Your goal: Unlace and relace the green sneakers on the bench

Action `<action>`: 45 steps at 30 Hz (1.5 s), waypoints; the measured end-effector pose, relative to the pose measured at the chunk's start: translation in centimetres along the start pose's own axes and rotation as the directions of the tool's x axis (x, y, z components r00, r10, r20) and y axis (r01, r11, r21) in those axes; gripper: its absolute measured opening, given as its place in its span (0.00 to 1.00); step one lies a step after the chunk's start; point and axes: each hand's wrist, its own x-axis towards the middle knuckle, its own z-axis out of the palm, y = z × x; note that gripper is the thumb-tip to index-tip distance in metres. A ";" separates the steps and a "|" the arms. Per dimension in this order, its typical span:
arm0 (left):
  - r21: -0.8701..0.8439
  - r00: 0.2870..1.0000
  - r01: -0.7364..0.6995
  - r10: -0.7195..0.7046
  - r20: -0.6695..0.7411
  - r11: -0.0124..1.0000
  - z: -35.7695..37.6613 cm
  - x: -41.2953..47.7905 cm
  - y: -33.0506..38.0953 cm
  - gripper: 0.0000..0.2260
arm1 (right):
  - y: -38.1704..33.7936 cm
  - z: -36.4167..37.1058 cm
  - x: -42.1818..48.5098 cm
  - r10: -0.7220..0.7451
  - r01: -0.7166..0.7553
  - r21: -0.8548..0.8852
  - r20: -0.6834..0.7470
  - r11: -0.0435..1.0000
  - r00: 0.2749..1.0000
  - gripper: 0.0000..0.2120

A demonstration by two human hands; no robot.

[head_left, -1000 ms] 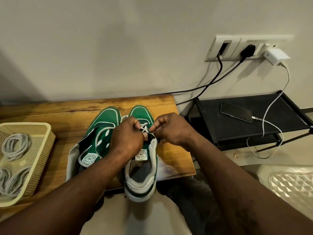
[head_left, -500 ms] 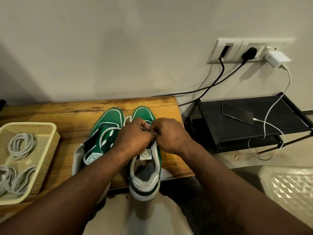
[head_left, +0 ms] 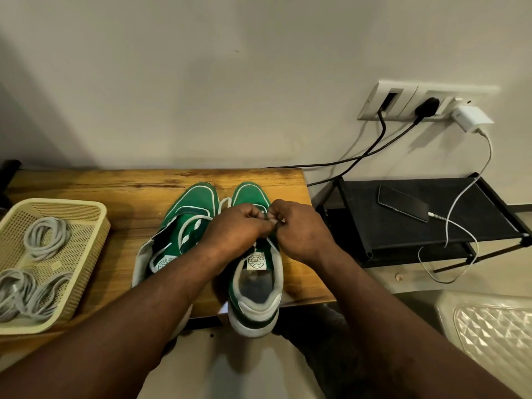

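**Lace pinched over the right sneaker, at the bench's front edge**

The left sneaker (head_left: 193, 203) was not touched. The lace (head_left: 270, 221) was pinched between the curled left hand (head_left: 233, 226) and right hand (head_left: 302, 228). The right sneaker (head_left: 256, 289) was overhung at the heel past the bench (head_left: 129, 188), so it could be dragged off by a hard tug.

Soft, rather dim indoor light falls from the left. A broad grey shadow spreads over the wall (head_left: 201, 82) at left. The socket plate (head_left: 408, 99) throws a faint shadow to its right, and the basket (head_left: 96, 217) a soft one across the tabletop (head_left: 138, 182). A mild sheen lies on the wood. The green sneakers (head_left: 256, 308) are sharp at centre. Wide-angle distortion bulges the forearms (head_left: 144, 326) and bends the tabletop's edges.
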 end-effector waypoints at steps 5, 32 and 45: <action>-0.041 0.997 -0.006 0.009 0.076 0.999 0.1 -0.2 -0.6 0.09 | 0.3 0.1 0.2 -0.023 0.023 -0.003 0.023 1.000 0.999 0.06; 0.091 0.997 -0.025 0.018 0.076 0.996 1.1 0.0 -0.9 0.14 | 0.4 -2.0 1.4 0.020 0.039 -0.264 0.219 0.964 0.975 0.04; 0.309 0.984 0.058 -0.002 -0.179 0.949 2.9 -0.6 0.0 0.15 | 1.3 -1.6 0.3 -0.014 0.020 -0.210 0.034 0.977 0.999 0.04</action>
